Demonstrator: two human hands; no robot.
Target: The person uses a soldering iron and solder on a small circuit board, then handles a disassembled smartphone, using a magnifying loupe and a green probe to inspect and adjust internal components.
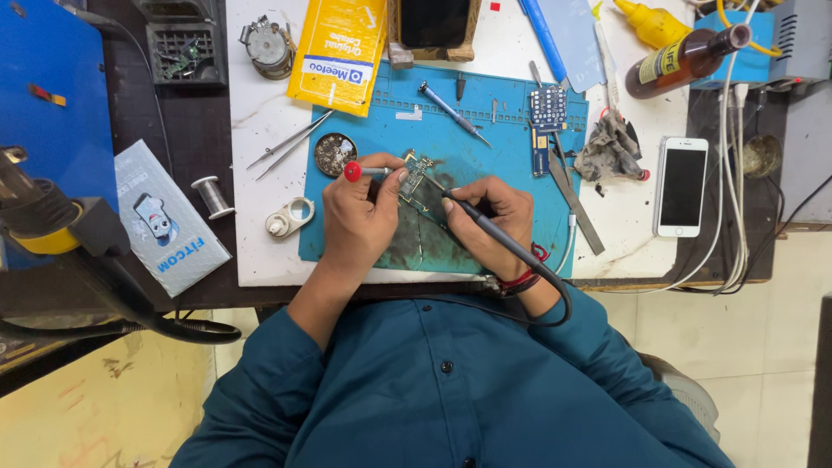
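On the blue mat, left hand pinches a circuit board; right hand grips a soldering iron.

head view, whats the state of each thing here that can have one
left hand: closed on a red-capped tool
right hand: gripping a soldering iron, tip at the board
circuit board: bare, lying on the blue mat
white phone: face up, screen dark
brown bottle: lying on its side
tweezers: lying unused
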